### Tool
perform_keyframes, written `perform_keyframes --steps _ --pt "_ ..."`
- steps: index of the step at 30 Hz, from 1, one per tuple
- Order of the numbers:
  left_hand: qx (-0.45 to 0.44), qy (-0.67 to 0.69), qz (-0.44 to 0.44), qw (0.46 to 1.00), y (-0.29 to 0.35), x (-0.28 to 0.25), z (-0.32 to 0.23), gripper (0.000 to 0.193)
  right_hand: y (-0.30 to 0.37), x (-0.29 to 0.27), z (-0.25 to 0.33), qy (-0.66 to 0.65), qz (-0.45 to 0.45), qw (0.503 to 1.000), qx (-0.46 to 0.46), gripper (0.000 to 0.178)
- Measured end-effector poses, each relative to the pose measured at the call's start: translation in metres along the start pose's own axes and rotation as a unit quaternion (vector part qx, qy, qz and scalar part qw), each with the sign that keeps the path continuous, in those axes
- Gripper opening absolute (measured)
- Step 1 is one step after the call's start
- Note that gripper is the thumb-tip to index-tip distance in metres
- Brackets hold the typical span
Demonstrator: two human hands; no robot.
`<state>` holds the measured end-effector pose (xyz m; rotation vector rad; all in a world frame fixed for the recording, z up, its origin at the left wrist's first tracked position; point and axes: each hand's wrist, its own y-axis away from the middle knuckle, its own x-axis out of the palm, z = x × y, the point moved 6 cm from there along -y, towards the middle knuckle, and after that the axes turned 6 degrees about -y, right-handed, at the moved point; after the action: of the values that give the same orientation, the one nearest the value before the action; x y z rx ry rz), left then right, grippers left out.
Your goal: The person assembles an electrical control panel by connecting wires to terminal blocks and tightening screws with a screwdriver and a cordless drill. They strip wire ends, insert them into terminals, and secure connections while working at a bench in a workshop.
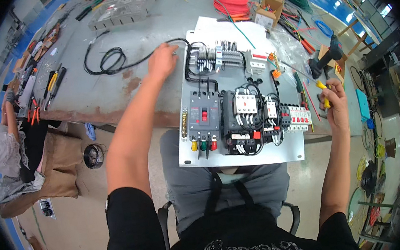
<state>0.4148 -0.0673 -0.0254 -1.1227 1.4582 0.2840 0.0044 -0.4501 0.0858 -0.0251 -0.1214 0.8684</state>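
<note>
Nearest the camera is the person's black apron over grey trousers, and above it a grey mounting panel (242,157) of breakers and contactors, its near edge overhanging the bench (109,93) toward the lap. The left hand (162,60) lies at the panel's far left corner, fingers curled over a black cable (120,64) — whether they pinch it I cannot tell; the cable loops away across the bench. The right hand (334,98), off the panel's right edge, is closed round a yellow-handled screwdriver (322,93) — its shaft slants up toward the panel's far right corner.
</note>
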Motion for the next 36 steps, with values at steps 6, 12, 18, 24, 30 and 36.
perform_keyframes --steps 6,12,18,24,30,36 --pt "0.03 -0.04 0.083 0.995 -0.008 0.019 0.006 0.02 0.044 -0.009 0.008 -0.133 0.027 0.991 -0.001 0.03" --pt "-0.185 0.457 0.052 0.868 0.035 -0.053 -0.021 0.027 0.072 0.054 0.058 -0.084 0.098 0.989 -0.067 0.043" --pt "-0.222 0.701 0.093 0.671 0.181 -0.141 -0.132 0.023 0.116 0.136 0.08 -0.024 0.254 0.953 -0.163 0.032" --pt "-0.247 0.822 0.057 0.509 0.242 -0.14 -0.157 0.021 0.139 0.173 0.097 0.086 0.275 0.93 -0.228 0.031" --pt "-0.24 0.854 0.061 0.458 0.25 -0.142 -0.167 0.017 0.15 0.165 0.103 0.112 0.273 0.924 -0.245 0.033" --pt "-0.231 0.852 0.035 0.469 0.255 -0.137 -0.171 0.015 0.164 0.163 0.089 0.103 0.276 0.943 -0.158 0.034"
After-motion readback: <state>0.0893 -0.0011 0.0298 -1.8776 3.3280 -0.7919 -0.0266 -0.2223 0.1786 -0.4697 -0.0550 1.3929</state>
